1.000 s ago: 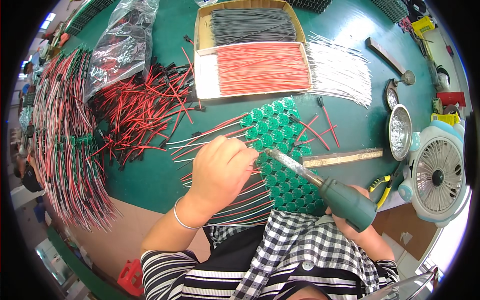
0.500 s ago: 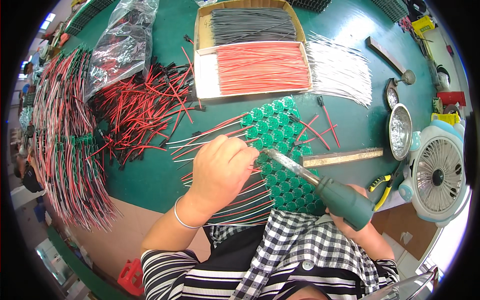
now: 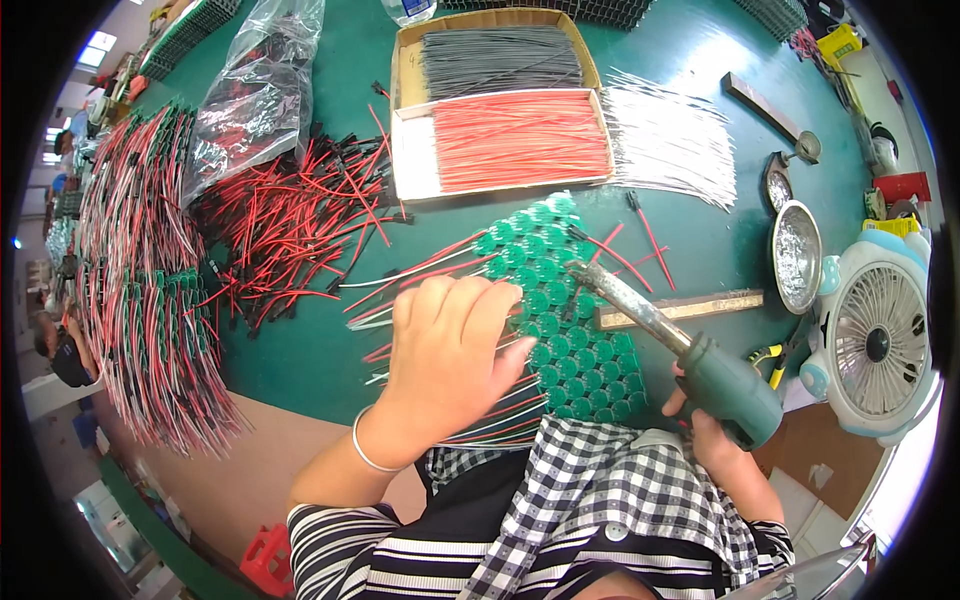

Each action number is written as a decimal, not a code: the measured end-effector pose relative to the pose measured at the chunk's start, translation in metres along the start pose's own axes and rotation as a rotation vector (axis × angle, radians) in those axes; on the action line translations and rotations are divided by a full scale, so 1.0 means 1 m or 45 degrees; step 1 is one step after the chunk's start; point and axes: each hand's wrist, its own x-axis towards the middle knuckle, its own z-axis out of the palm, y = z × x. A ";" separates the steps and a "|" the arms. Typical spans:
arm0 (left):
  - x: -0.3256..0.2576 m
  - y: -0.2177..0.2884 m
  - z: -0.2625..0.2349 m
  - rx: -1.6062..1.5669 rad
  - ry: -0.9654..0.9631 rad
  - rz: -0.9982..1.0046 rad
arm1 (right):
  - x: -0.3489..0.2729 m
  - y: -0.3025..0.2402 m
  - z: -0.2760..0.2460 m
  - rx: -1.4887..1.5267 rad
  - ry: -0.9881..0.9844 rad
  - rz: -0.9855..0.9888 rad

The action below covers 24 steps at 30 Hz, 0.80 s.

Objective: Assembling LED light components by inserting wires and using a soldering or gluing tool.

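Observation:
My right hand [image 3: 705,425] is closed round the green handle of a soldering iron [image 3: 640,310]. The iron's metal tip is over a panel of round green circuit boards [image 3: 590,365]. Its tip looks slightly above the boards, but contact cannot be made out. At the panel's left edge, my left hand [image 3: 445,345] hovers with bent fingers and the thumb spread away from them. No wire shows between thumb and fingers. Red, white and black wires [image 3: 500,410] stick out from the panel's left side, partly under that hand.
A box of red wires [image 3: 520,140] stands before a box of dark wires [image 3: 500,60], with white wires [image 3: 670,140] alongside. Red-black connector leads [image 3: 290,220] are heaped at left. A metal bar [image 3: 680,308], metal dish [image 3: 797,255], pliers [image 3: 775,365] and fan [image 3: 875,340] lie right.
My left thumb has parted from the fingers, which were pinched at the board. The soldering iron has lifted away from them, its tip moving up and right.

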 end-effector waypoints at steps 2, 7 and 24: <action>-0.006 0.004 -0.003 -0.003 -0.073 0.018 | 0.003 -0.001 -0.002 -0.006 -0.028 -0.021; -0.017 -0.009 0.009 -0.010 0.001 0.124 | -0.005 0.003 -0.001 -0.111 -0.153 -0.136; -0.022 -0.014 0.025 -0.033 0.090 0.203 | -0.012 0.004 0.013 -0.347 -0.045 -0.234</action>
